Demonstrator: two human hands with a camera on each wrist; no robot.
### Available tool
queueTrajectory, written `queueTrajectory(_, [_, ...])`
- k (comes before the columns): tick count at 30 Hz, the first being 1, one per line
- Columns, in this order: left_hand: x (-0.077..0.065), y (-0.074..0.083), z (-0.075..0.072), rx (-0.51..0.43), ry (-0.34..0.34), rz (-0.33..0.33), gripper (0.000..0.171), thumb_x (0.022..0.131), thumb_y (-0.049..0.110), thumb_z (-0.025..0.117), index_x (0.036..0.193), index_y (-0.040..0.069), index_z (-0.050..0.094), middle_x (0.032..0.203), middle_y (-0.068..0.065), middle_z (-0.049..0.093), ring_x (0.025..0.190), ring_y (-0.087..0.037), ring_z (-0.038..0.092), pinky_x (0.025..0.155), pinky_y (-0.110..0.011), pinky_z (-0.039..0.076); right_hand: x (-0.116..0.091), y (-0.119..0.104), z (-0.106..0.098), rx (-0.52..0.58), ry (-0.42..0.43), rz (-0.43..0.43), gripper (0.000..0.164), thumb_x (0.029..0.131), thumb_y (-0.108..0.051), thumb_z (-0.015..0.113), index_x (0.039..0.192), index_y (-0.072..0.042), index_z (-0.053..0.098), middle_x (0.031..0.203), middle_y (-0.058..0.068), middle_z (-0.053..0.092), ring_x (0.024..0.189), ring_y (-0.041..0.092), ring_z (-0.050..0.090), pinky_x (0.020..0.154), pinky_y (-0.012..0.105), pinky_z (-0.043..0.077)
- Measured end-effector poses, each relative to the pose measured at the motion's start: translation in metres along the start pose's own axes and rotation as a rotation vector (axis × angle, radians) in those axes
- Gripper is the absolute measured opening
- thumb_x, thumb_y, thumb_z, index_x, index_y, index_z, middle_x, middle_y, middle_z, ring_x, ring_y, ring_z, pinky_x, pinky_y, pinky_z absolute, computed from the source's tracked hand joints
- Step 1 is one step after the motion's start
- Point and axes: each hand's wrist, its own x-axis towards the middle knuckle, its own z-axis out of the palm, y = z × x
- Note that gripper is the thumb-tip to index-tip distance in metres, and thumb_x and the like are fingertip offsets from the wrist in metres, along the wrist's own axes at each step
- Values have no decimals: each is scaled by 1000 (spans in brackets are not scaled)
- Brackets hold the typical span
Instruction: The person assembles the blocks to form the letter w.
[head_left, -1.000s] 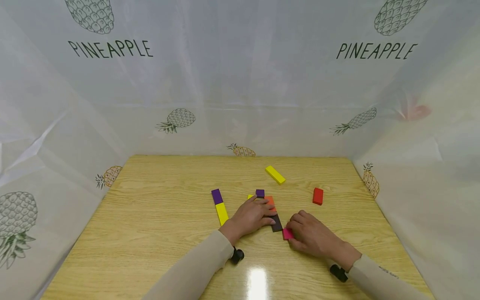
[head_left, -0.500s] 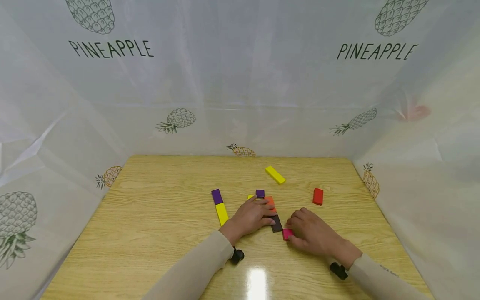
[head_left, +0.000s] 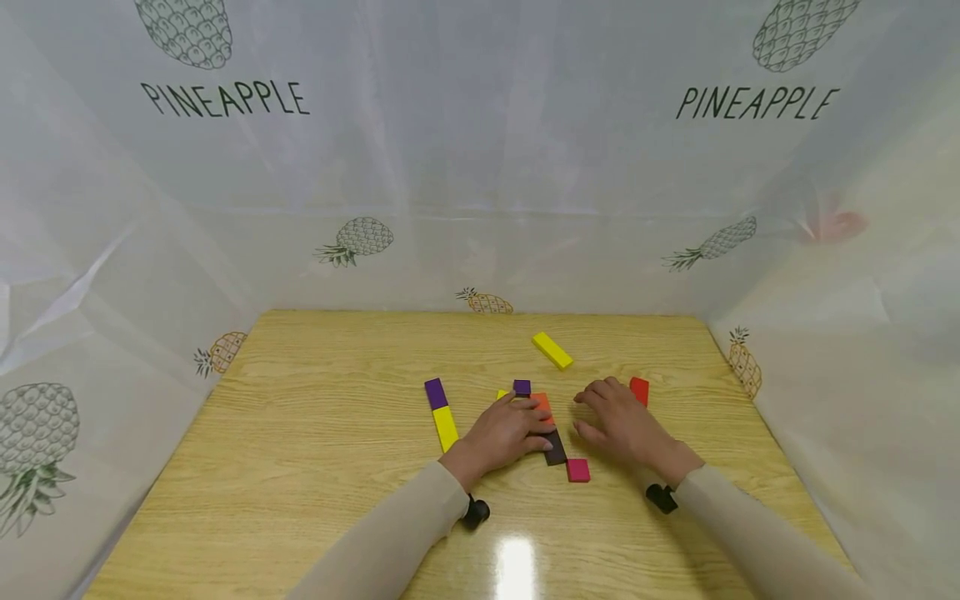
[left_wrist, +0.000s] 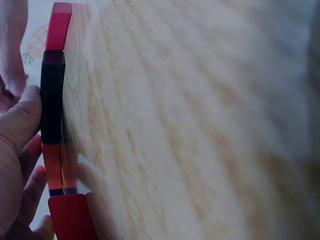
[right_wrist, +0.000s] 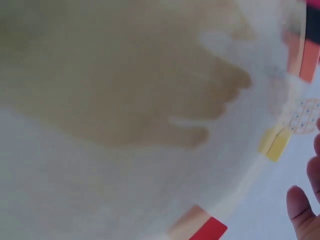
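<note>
My left hand [head_left: 501, 437] lies over a row of flat coloured blocks, fingers spread and touching the orange block [head_left: 542, 406] and the black block [head_left: 554, 450]. In the left wrist view its thumb meets the black block's side, and a red block [left_wrist: 72, 217] lies at the near end. Touching the black block's corner is a pink block [head_left: 578, 471]. A purple block [head_left: 522, 387] and part of a yellow block [head_left: 502, 394] show past my left fingers. My right hand [head_left: 622, 421] holds nothing; it hovers left of another red block [head_left: 640, 390], partly covering it.
A second yellow block [head_left: 552, 351] lies alone toward the table's back. Left of my left hand, another purple block [head_left: 435, 393] and yellow block [head_left: 446, 427] sit end to end. Pineapple-print sheeting [head_left: 480, 167] walls the wooden table [head_left: 315, 433] at the back and sides.
My right hand has let go of the pink block and moved up and away toward the red block at right. The left hand stays in place on the row.
</note>
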Motion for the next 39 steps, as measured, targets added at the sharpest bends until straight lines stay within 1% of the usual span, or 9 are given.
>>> queueTrajectory(5, [1, 0, 0, 11, -6, -6, 44, 106, 53, 56, 141, 31, 70, 150, 12, 62, 152, -15, 45, 129, -51, 30, 20, 14, 5, -44, -16, 48, 47, 96, -36, 76, 126, -1, 69, 123, 15, 66, 112, 34, 59, 98, 54, 53])
queueTrajectory(9, [1, 0, 1, 0, -1, -6, 43, 106, 52, 56, 141, 31, 70, 149, 12, 63, 152, -15, 45, 130, -51, 29, 33, 22, 7, -78, -25, 61, 50, 98, -37, 74, 131, -1, 67, 128, 17, 64, 117, 37, 58, 99, 58, 52])
queueTrajectory(14, [1, -1, 3, -3, 5, -3, 42, 106, 52, 57, 141, 31, 70, 149, 13, 63, 152, -14, 45, 130, -50, 29, 45, 25, 10, -96, -56, 85, 55, 99, -38, 72, 137, 1, 63, 135, 18, 61, 123, 39, 55, 103, 62, 49])
queueTrajectory(18, [1, -1, 3, -8, 5, -5, 42, 107, 51, 57, 141, 31, 70, 148, 12, 64, 152, -15, 45, 130, -50, 29, 51, 26, 13, -96, -101, 113, 59, 100, -39, 69, 143, 0, 60, 141, 19, 58, 129, 40, 53, 105, 64, 47])
queueTrajectory(22, [1, 0, 2, -11, -2, -8, 42, 107, 50, 56, 141, 31, 70, 148, 12, 64, 152, -15, 45, 130, -50, 28, 55, 25, 17, -87, -162, 140, 57, 101, -39, 66, 144, -1, 58, 146, 19, 55, 133, 41, 51, 107, 66, 45])
queueTrajectory(25, [1, 0, 2, -12, -2, -9, 42, 107, 51, 56, 141, 31, 70, 148, 12, 64, 152, -15, 45, 130, -50, 28, 56, 25, 19, -86, -191, 149, 57, 102, -38, 65, 144, -1, 57, 149, 19, 54, 136, 42, 49, 108, 66, 44])
queueTrajectory(33, [0, 0, 1, -6, 0, -5, 42, 107, 51, 56, 141, 31, 70, 150, 12, 62, 152, -14, 45, 129, -50, 29, 54, 26, 19, -103, -216, 151, 59, 104, -40, 63, 149, -1, 54, 153, 18, 52, 139, 40, 47, 110, 66, 43])
queueTrajectory(39, [0, 0, 1, -3, -3, -2, 42, 107, 50, 56, 141, 31, 70, 150, 11, 62, 152, -15, 45, 129, -51, 29, 47, 28, 16, -105, -212, 155, 59, 105, -37, 63, 150, 0, 54, 153, 19, 53, 138, 42, 48, 109, 67, 43])
